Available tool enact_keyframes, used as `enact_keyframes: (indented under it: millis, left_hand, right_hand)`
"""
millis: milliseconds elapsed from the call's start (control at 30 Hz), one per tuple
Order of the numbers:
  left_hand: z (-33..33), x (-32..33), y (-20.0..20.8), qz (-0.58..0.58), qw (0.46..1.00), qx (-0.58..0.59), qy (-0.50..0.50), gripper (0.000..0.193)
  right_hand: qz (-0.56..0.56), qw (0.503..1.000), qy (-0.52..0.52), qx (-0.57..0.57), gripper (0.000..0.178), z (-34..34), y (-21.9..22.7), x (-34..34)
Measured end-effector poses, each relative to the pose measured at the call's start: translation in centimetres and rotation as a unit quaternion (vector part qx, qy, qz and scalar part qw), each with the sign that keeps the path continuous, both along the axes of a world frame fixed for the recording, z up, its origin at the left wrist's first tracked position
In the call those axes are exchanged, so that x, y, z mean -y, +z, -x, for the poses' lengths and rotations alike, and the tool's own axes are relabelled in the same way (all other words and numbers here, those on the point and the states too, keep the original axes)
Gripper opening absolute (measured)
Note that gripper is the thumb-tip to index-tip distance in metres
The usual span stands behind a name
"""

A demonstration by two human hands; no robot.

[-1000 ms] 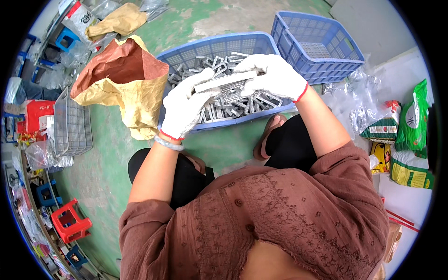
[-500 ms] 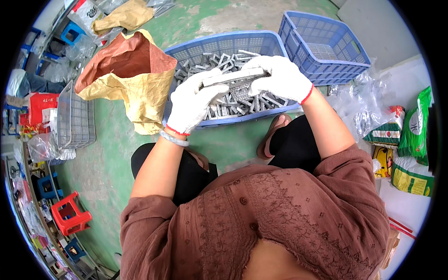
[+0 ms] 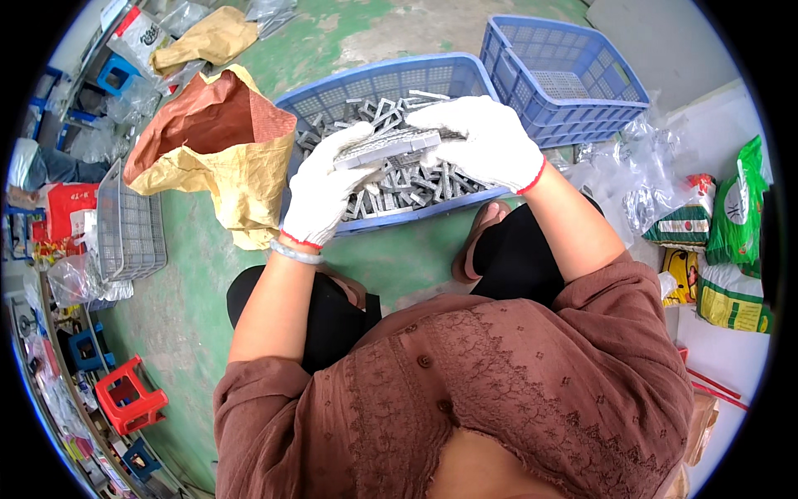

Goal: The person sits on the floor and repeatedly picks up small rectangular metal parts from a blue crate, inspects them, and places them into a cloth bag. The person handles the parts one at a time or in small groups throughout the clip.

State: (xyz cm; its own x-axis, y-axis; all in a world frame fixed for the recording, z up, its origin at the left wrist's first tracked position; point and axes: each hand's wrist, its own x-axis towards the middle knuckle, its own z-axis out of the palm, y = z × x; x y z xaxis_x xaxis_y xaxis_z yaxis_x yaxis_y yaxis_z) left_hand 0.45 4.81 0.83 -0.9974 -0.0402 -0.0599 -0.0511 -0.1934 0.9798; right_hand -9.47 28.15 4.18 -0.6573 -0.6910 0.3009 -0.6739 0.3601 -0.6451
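Both of my hands wear white knit gloves with red cuffs. Between them, above a blue plastic basket point(image 3: 449, 205), is a row of grey metal pieces point(image 3: 387, 150) pressed side by side. My left hand point(image 3: 322, 185) is closed on the row's left end, thumb below and fingers behind. My right hand point(image 3: 492, 143) is closed round its right end, and its fingers are partly hidden behind the pieces. Many loose grey metal frames point(image 3: 424, 185), rectangular and open in the middle, lie jumbled in the basket under my hands.
A yellow woven sack point(image 3: 249, 187) with a reddish inside stands open, left of the basket. Another blue basket point(image 3: 573, 116) sits at the far right, near clear plastic bags point(image 3: 636, 179). A grey basket point(image 3: 137, 229) and a red stool point(image 3: 131, 395) are at the left.
The row of metal pieces has tilted in my hands, so that the lines between several pieces now show. Both hands still hold it, and the whole view has shifted slightly.
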Motion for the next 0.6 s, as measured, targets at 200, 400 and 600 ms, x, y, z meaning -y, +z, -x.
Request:
enact_keyframes:
  millis: [200,400,600]
  left_hand:
    - [0.2,0.3,-0.3,0.033,0.999,-0.031,-0.023,0.059]
    - [-0.1,-0.5,0.9,0.052,0.998,-0.037,-0.027,0.076]
    - [-0.2,-1.1,1.5,-0.029,0.997,-0.065,0.007,0.078]
  right_hand:
    - [-0.004,1.000,-0.003,-0.005,0.037,-0.1,0.2,-0.1]
    - [0.010,0.996,0.001,-0.094,0.035,0.5,-0.6,-0.4]
    - [0.016,0.995,-0.012,-0.095,0.036,-0.2,-0.5,0.1]
